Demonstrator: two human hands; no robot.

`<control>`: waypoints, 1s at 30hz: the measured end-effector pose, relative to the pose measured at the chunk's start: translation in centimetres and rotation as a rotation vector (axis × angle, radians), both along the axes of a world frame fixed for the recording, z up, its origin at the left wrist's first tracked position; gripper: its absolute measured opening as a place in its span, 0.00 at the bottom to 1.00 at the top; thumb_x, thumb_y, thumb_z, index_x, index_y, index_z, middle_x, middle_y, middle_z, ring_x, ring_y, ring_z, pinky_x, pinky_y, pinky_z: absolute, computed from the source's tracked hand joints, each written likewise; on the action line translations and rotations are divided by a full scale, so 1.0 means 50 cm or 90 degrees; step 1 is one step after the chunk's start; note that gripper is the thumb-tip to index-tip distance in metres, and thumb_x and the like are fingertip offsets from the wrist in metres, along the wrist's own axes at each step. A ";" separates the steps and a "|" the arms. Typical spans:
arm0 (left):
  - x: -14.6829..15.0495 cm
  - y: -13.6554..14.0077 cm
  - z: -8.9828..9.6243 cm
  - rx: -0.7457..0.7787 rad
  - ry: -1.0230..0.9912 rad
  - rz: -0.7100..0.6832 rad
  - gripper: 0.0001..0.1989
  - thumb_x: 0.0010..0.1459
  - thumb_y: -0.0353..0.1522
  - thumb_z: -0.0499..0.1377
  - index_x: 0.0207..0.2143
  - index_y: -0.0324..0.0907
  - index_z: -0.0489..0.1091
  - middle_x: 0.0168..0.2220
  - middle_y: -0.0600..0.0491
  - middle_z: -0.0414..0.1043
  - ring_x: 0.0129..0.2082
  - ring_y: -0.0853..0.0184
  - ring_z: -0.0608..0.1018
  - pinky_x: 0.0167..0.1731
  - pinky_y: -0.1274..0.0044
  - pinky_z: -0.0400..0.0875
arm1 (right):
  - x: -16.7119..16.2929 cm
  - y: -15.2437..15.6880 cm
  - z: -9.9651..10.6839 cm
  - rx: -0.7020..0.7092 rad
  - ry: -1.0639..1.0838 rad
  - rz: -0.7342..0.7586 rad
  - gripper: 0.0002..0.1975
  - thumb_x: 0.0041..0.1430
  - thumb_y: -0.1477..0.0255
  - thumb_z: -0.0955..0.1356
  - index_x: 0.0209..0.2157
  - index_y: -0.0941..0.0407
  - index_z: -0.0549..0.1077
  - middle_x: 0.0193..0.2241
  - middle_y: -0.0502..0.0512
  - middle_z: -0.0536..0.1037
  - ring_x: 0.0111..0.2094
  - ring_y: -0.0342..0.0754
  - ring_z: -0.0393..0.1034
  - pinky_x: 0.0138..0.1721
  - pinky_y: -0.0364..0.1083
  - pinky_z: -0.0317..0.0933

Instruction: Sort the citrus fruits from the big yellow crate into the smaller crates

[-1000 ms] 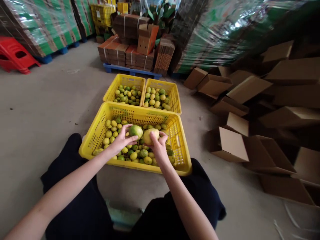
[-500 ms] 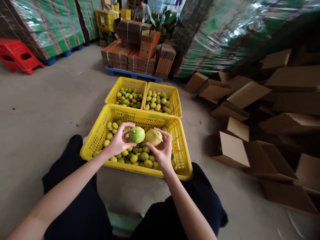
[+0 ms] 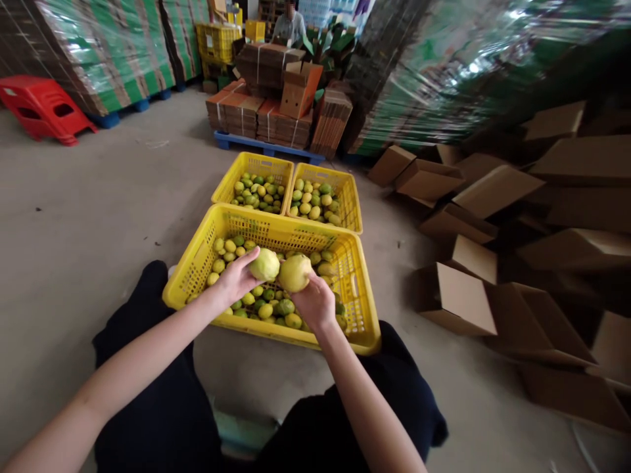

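My left hand (image 3: pixel 239 279) is closed around a pale green lemon (image 3: pixel 266 265), its fingers behind the fruit. Right beside it, a yellow lemon (image 3: pixel 294 272) sits in the grip of my right hand (image 3: pixel 318 301). The two fruits are held close together above a large yellow crate (image 3: pixel 362 289) between my knees. Inside that crate lie many yellow and green lemons (image 3: pixel 266 311), partly hidden by my hands.
Two smaller yellow crates (image 3: pixel 224 185) with lemons stand just beyond. Flattened cartons (image 3: pixel 283 123) are stacked on a blue pallet (image 3: pixel 269 148) farther off. Open cardboard boxes (image 3: pixel 466 289) lie heaped on the right. A red stool (image 3: pixel 46 108) is at left; a person (image 3: pixel 290 27) is at the back.
Both lemons have been turned in my fingers, so the stem end of the green one no longer shows. My right hand has moved slightly left and rotated.
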State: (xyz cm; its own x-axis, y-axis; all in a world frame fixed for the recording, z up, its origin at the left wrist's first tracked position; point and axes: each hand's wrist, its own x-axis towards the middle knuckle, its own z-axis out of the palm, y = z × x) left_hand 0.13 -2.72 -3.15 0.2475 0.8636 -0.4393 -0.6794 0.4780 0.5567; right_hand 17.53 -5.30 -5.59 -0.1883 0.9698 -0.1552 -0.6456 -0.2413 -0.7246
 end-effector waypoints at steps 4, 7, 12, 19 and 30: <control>0.004 -0.002 0.001 -0.080 -0.045 0.014 0.14 0.63 0.34 0.54 0.46 0.34 0.72 0.33 0.46 0.77 0.33 0.64 0.80 0.36 0.73 0.79 | -0.005 -0.006 -0.012 -0.028 -0.021 0.044 0.21 0.50 0.55 0.72 0.42 0.53 0.73 0.39 0.54 0.80 0.41 0.54 0.76 0.40 0.53 0.72; 0.005 -0.007 -0.001 -0.123 -0.103 0.012 0.17 0.64 0.35 0.52 0.47 0.32 0.71 0.31 0.45 0.76 0.29 0.64 0.80 0.32 0.72 0.80 | -0.013 -0.006 -0.014 -0.073 -0.016 0.045 0.20 0.48 0.56 0.73 0.40 0.53 0.73 0.33 0.53 0.81 0.33 0.52 0.77 0.31 0.49 0.72; 0.005 -0.010 0.001 -0.138 -0.177 0.055 0.13 0.64 0.35 0.52 0.41 0.35 0.70 0.30 0.47 0.75 0.30 0.65 0.80 0.28 0.77 0.79 | -0.022 -0.001 -0.002 -0.214 0.055 0.045 0.12 0.52 0.62 0.73 0.32 0.55 0.72 0.26 0.52 0.81 0.28 0.49 0.77 0.29 0.47 0.73; 0.006 -0.012 0.008 -0.170 -0.123 0.066 0.16 0.66 0.37 0.49 0.33 0.36 0.70 0.22 0.50 0.72 0.24 0.67 0.78 0.27 0.75 0.78 | -0.010 0.012 -0.012 -0.275 0.078 0.034 0.16 0.57 0.56 0.67 0.34 0.56 0.73 0.24 0.53 0.80 0.22 0.49 0.75 0.18 0.44 0.67; 0.009 -0.018 0.019 -0.146 -0.069 0.057 0.11 0.63 0.36 0.57 0.43 0.38 0.67 0.29 0.50 0.75 0.30 0.65 0.81 0.32 0.73 0.81 | -0.005 0.009 -0.010 -0.278 0.102 0.060 0.16 0.57 0.58 0.69 0.37 0.57 0.73 0.26 0.54 0.80 0.25 0.48 0.76 0.20 0.42 0.69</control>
State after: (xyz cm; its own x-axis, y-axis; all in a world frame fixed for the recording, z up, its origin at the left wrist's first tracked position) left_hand 0.58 -3.61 -2.20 0.2311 0.7650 -0.6012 -0.7746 0.5186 0.3621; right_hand 17.26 -4.87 -6.09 -0.3266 0.7979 -0.5066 -0.7017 -0.5638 -0.4357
